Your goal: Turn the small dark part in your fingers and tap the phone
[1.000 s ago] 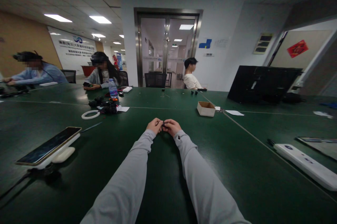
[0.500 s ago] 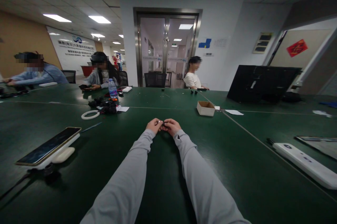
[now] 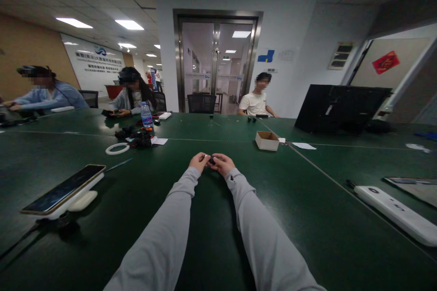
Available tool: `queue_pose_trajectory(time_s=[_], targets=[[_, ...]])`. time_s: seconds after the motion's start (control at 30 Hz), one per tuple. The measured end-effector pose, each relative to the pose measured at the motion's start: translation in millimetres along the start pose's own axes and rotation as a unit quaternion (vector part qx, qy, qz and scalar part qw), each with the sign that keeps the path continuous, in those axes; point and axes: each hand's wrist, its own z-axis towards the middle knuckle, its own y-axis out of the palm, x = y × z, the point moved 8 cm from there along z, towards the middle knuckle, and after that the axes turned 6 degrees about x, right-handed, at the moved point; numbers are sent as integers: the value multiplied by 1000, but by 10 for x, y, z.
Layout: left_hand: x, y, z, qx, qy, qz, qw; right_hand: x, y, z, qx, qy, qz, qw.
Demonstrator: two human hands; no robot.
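Observation:
My left hand (image 3: 199, 161) and my right hand (image 3: 223, 163) meet at arm's length over the green table (image 3: 290, 218). Both pinch a small black part (image 3: 212, 161) between their fingertips; it is too small to make out its shape. Grey sleeves cover both forearms. The hands hover just above or rest on the tabletop; I cannot tell which.
A phone (image 3: 63, 188) on a white stand sits front left, a white ring (image 3: 117, 148) and black parts (image 3: 134, 136) with a water bottle (image 3: 146, 114) behind. A small cardboard box (image 3: 267, 140) stands ahead right, a white bar (image 3: 396, 214) near right. Three people sit at the far side.
My hands stay joined in the same spot; the fingers shifted slightly on the small black part. The person at the far door turned to face the table.

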Motion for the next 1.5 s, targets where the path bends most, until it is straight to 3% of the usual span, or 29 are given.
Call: queue_pose_trajectory(time_s=[0.37,0.57,0.77,0.97,1.07,1.23,1.4,1.5], targets=[[258,53,-112,-43,44,-17,998,0,-8,44,26,-5,-106,994],[217,-29,-52,4,42,-37,998,7,6,34,24,-1,-102,995],[45,14,7,5,-22,-122,992,-13,8,14,28,6,-82,996],[48,-25,41,35,-3,-197,980,-17,53,-36,16,28,-64,997],[12,-3,41,25,-29,-210,977,-11,57,-52,15,34,-56,998],[50,62,-72,-26,-52,-193,980,-11,27,-76,9,16,-89,996],[170,107,-294,-102,-18,-85,991,-44,38,-203,-34,7,-158,987],[279,106,-422,-104,45,-4,994,-110,28,-363,-68,-2,-218,974]])
